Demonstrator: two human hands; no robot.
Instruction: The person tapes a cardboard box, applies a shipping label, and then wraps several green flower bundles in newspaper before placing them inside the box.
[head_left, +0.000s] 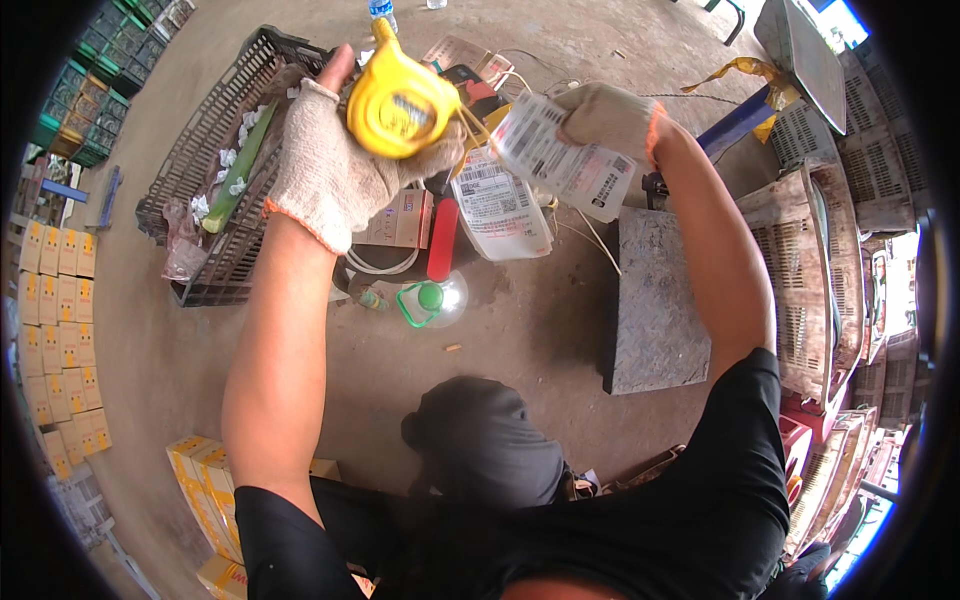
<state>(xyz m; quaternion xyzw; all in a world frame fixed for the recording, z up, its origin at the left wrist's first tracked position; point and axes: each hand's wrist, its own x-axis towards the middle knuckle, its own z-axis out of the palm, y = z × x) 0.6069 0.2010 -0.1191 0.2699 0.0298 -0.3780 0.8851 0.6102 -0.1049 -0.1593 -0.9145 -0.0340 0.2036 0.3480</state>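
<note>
My left hand, in a knitted work glove with a bare thumb tip, grips a glossy yellow plastic object. It has a rounded body with dark writing and a narrow neck at the top; its exact kind is unclear. My right hand, gloved too, pinches a printed paper label bearing barcodes and text. A thin tan band runs between the yellow object and the label. Just below hangs or lies a stack of similar labels. Beside it is a red strip-shaped handle or bar.
A black plastic crate with a green stalk stands left. A clear jug with a green cap is on the floor. To the right are a grey metal platform and stacked plastic crates. Taped cartons stand lower left.
</note>
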